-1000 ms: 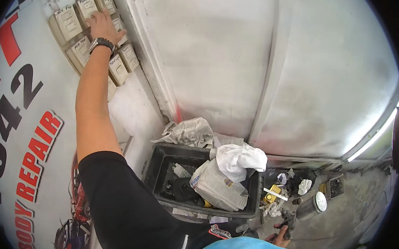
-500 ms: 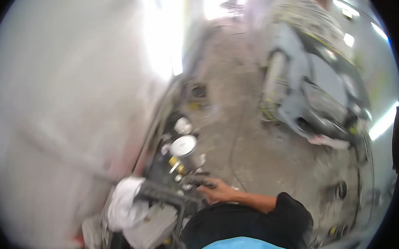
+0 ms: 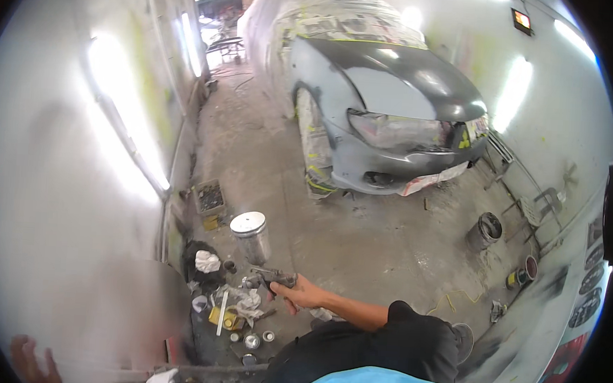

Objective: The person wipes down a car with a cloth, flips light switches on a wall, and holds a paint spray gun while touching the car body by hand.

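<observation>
My right hand (image 3: 302, 294) is closed around a grey spray gun (image 3: 275, 277), held out in front of my black sleeve. Just past the gun stands a tall metal can (image 3: 253, 244) with a white lid. Below the gun, crumpled paper (image 3: 245, 300), a yellow box (image 3: 223, 318) with a white stick across it, and several small tins (image 3: 252, 340) crowd a dark surface. At the lower left edge my left hand (image 3: 33, 364) shows only in part, its fingers apart and nothing visible in them.
Ahead stands a grey car (image 3: 404, 92) masked with plastic and paper. Along the left wall sits a crate (image 3: 209, 197). At the right are a bucket (image 3: 486, 232), another can (image 3: 522, 273) and a chair (image 3: 533, 210). A yellow cord (image 3: 461, 303) lies on the floor.
The view has swung to the right and sharpened, bringing the car's front nearer the middle. My left hand has come into sight at the lower left. My right hand still grips the spray gun.
</observation>
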Tool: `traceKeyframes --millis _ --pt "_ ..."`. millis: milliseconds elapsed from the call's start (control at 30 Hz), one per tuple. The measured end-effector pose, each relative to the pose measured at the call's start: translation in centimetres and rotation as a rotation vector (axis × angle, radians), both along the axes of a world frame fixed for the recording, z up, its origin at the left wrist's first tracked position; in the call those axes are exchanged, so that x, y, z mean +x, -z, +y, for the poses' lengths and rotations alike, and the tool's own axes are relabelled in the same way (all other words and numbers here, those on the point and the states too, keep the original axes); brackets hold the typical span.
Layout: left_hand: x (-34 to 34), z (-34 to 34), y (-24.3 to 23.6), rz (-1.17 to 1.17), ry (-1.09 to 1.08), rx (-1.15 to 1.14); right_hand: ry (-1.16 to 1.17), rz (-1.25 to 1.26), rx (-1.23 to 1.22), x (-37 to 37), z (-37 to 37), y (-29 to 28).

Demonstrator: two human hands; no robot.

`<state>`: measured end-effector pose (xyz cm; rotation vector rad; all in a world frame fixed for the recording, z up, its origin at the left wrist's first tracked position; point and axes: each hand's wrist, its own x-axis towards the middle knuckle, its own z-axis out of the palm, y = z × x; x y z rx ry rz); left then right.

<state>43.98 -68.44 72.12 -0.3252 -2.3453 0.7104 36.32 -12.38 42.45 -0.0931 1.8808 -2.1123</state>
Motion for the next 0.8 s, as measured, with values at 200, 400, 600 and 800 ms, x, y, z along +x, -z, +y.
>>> traceKeyframes --millis 200,400,600,800 --pt "-14.8 10.8 4.8 -0.196 0.218 0.093 0.185 -0.025 0.224 -6.3 13.4 1.9" --pt "-26.0 26.1 8.4 -0.679 0.370 0.449 0.438 0.002 0.082 -8.5 24.3 1.7" --pt "-33.2 46.5 21.7 -1.284 0.658 0.488 0.561 0.013 -0.127 -3.5 28.4 3.8" --pt "-32.4 62.8 34.6 -1.830 0.785 0.367 0.791 -0.010 -0.156 3.5 26.6 4.6"
